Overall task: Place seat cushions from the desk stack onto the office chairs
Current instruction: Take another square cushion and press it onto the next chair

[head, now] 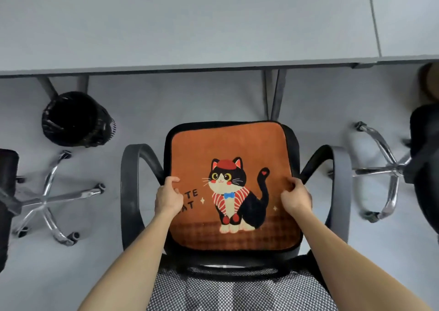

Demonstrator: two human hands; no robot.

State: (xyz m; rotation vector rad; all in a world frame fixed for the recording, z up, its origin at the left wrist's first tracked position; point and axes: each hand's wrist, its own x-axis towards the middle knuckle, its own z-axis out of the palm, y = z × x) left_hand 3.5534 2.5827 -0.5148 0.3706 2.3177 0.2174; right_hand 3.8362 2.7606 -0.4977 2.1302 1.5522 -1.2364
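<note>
Left hand (pixel 168 197) and right hand (pixel 295 196) are pinching the side edges of the orange cat cushion (pixel 237 144), fingers curled onto the fabric, one at each flank and equally near. The orange cat cushion, roughly square with no marked long axis, is lying flat at frame centre on the office chair (pixel 128 187), just ahead of the hands and between the armrests. Only letting go appears to be remaining here. At upper left a waste bin (pixel 76 118) is carrying a black liner, its contents impossible to tell. The grey worktop (pixel 190 25) is running across the top.
</note>
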